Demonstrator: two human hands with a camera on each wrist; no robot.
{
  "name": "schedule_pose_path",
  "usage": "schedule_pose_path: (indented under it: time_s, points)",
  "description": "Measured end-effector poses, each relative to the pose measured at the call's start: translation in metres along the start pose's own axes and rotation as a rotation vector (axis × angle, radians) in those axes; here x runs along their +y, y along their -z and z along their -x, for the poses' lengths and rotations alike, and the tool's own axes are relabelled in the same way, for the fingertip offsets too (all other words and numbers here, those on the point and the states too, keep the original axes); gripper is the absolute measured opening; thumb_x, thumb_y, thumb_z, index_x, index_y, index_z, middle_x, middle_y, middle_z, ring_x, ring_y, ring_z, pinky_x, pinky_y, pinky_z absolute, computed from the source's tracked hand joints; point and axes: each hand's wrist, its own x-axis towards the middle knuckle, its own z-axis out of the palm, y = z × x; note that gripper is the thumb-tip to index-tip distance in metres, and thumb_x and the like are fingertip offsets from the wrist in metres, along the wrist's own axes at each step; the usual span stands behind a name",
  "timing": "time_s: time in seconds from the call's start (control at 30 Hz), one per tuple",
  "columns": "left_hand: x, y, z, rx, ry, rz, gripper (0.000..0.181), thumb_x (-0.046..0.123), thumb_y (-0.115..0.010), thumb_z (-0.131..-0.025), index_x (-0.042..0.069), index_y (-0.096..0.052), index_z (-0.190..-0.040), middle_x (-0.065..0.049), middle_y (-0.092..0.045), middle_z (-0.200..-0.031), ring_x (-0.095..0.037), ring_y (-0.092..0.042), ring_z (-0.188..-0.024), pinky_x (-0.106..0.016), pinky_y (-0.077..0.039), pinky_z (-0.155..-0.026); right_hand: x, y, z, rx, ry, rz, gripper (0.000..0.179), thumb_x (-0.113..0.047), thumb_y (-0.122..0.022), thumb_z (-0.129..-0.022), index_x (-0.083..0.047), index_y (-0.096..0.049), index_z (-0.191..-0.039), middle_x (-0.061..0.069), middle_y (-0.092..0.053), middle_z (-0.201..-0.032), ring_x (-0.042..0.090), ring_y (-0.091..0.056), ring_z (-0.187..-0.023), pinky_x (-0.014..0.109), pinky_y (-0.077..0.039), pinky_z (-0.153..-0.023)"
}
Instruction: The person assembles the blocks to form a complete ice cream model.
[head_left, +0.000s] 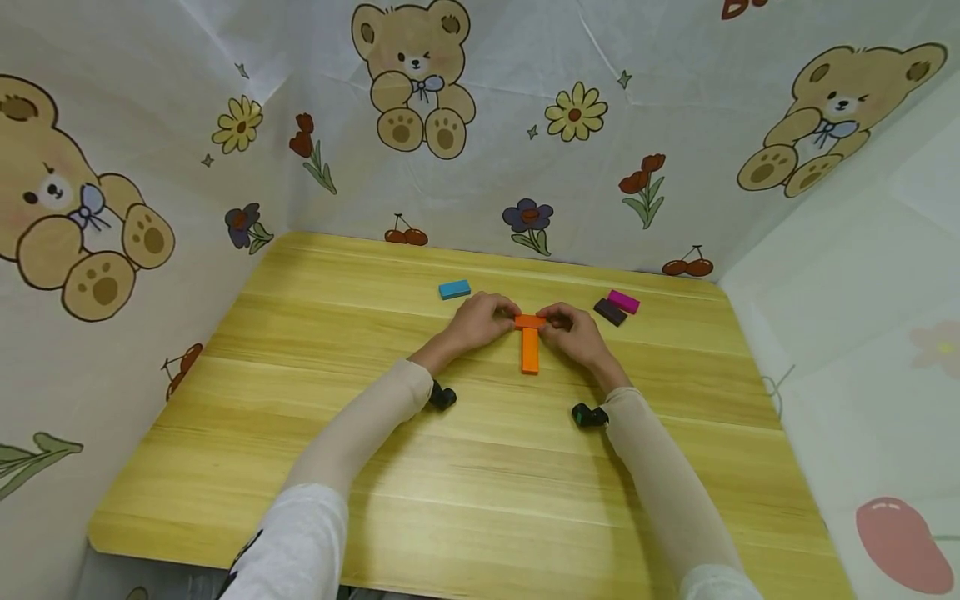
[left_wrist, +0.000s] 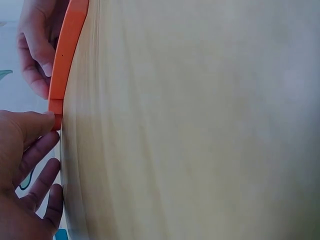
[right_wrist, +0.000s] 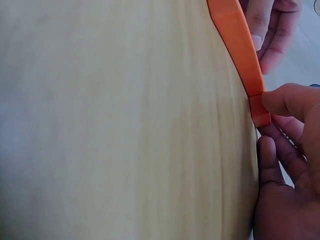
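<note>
Two orange blocks form a T on the table in the head view: a crosswise orange block (head_left: pixel 529 320) at the far end and a lengthwise orange block (head_left: pixel 530 353) running toward the person from its middle. My left hand (head_left: pixel 482 322) pinches the left end of the crosswise block between thumb and fingers. At its right end, my right hand (head_left: pixel 574 333) pinches the same block. In the left wrist view the thumb (left_wrist: pixel 35 122) presses the block's near face, the other fingers spread loosely. The right thumb (right_wrist: pixel 285 100) does likewise in the right wrist view.
A blue block (head_left: pixel 454 289) lies beyond the left hand. To the right of the right hand are a dark block (head_left: pixel 611 312) and a magenta block (head_left: pixel 624 302), side by side. Behind the wooden table (head_left: pixel 480 500) hangs a bear-patterned cloth (head_left: pixel 480 200).
</note>
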Motion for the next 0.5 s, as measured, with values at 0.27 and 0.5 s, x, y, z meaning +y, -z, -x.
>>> schedule_pose_path:
  time_s: [0.27,0.5]
  points:
    - [-0.003,0.007,0.004,-0.028,-0.02,-0.043,0.027,0.025,-0.073,-0.104,0.019,-0.077,-0.13,-0.001,-0.076,-0.13,-0.025,-0.062,-0.119,-0.044,-0.049,-0.108,-0.002,0.002,-0.006,-0.057,0.021,-0.054,0.033,-0.022,-0.069,-0.105,-0.008,-0.071,-0.135,0.017,-0.072,-0.134,0.029,-0.065,-0.113,0.024,-0.049,-0.097]
    - [-0.001,0.006,0.012,-0.109,-0.08,-0.157,0.039,0.038,-0.066,-0.108,0.024,-0.067,-0.145,-0.003,-0.064,-0.148,-0.028,-0.056,-0.133,-0.049,-0.046,-0.116,0.011,0.02,0.004,0.082,0.022,-0.025,0.037,-0.031,-0.065,-0.109,-0.006,-0.071,-0.137,0.016,-0.071,-0.137,0.017,-0.065,-0.115,0.016,-0.048,-0.097]
